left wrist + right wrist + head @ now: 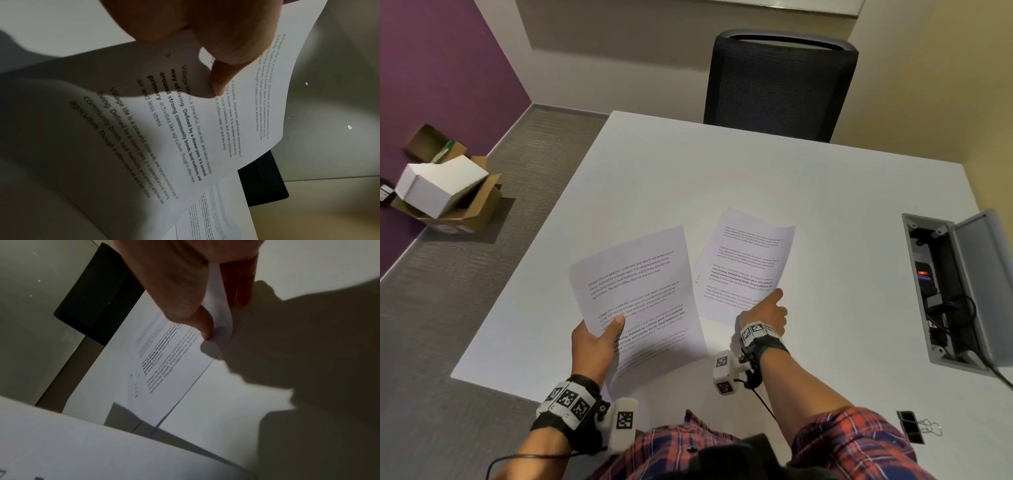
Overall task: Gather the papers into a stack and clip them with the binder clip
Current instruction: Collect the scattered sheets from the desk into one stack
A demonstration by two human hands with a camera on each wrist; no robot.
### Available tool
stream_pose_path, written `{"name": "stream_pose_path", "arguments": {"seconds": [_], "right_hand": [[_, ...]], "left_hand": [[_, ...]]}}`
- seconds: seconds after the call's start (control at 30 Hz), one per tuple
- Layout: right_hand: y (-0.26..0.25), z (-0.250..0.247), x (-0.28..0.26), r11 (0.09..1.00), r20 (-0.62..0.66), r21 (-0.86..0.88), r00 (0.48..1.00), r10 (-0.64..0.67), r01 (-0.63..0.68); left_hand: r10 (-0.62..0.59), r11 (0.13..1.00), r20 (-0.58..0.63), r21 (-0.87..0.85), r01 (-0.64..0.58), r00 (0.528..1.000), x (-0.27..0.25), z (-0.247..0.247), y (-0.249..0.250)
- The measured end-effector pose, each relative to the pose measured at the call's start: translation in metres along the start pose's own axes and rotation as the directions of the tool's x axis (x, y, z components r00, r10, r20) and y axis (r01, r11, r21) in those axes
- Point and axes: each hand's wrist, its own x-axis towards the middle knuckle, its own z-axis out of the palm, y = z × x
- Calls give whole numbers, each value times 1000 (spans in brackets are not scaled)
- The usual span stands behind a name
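My left hand [599, 334] pinches printed papers [635, 298] by their left edge, thumb on top, and holds them raised over the white table [722, 171]. In the left wrist view the thumb presses on these sheets [185, 129], which sag and curl. Another printed sheet [744, 263] lies flat on the table to the right. My right hand [768, 308] pinches its near right corner, thumb on top and fingers under; the right wrist view shows that corner of the sheet [164, 369] lifted. The black binder clip [911, 426] lies at the table's near right edge, apart from both hands.
A black mesh chair [779, 85] stands at the table's far side. An open cable box [948, 291] with wires is sunk into the table at the right. Cardboard boxes [448, 192] sit on the carpet at the left.
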Motion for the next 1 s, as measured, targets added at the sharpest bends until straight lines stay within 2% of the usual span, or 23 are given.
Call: {"name": "stream_pose_path", "arguments": {"seconds": [0.17, 0.3, 0.47, 0.57, 0.67, 0.83, 1.0], "right_hand": [[-1, -1, -5, 999, 0, -31, 1000, -30, 30], [-1, -1, -5, 996, 34, 91, 999, -7, 4], [13, -7, 2, 954, 113, 280, 991, 76, -106], [22, -13, 11, 934, 189, 337, 980, 58, -120], [23, -23, 15, 911, 211, 387, 975, 66, -145], [4, -19, 7, 966, 158, 226, 984, 88, -122], [-19, -3, -4, 997, 128, 52, 990, 56, -64]], "left_hand": [[-2, 1000, -6, 11, 2, 1000, 1, -5, -2], [-9, 1000, -9, 13, 9, 1000, 0, -5, -1], [-10, 1000, -8, -6, 10, 1000, 2, -5, 1], [-2, 1000, 3, 2, 2, 1000, 3, -1, 3], [9, 1000, 16, 17, -9, 1000, 4, 3, 4], [15, 1000, 28, 21, -16, 999, 4, 6, 9], [22, 999, -8, 33, -22, 1000, 6, -3, 5]]}}
